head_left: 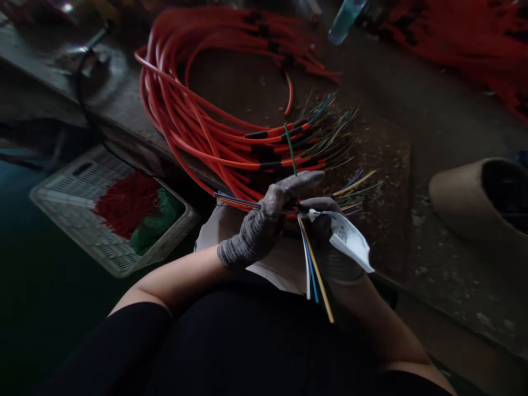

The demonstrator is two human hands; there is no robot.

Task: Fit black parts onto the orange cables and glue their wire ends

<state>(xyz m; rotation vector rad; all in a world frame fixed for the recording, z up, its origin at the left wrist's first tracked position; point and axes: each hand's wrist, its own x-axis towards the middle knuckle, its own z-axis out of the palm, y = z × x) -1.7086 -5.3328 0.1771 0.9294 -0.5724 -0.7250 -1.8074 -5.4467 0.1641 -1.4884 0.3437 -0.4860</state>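
Note:
My left hand, in a grey knit glove, is closed around a bundle of thin coloured wires. A green wire sticks up past its fingers. My right hand, gloved too and in shadow, is closed on the same wires close beside the left. White, blue and yellow wire ends hang down between the two hands. A white paper tag hangs over the right hand. Just beyond lie thick orange cables with black tape bands and stripped, frayed wire ends.
A white plastic crate with red and green pieces stands at lower left, below the bench edge. A cardboard tube lies at right. Another red pile lies at far right, near a teal translucent object. Scraps litter the bench.

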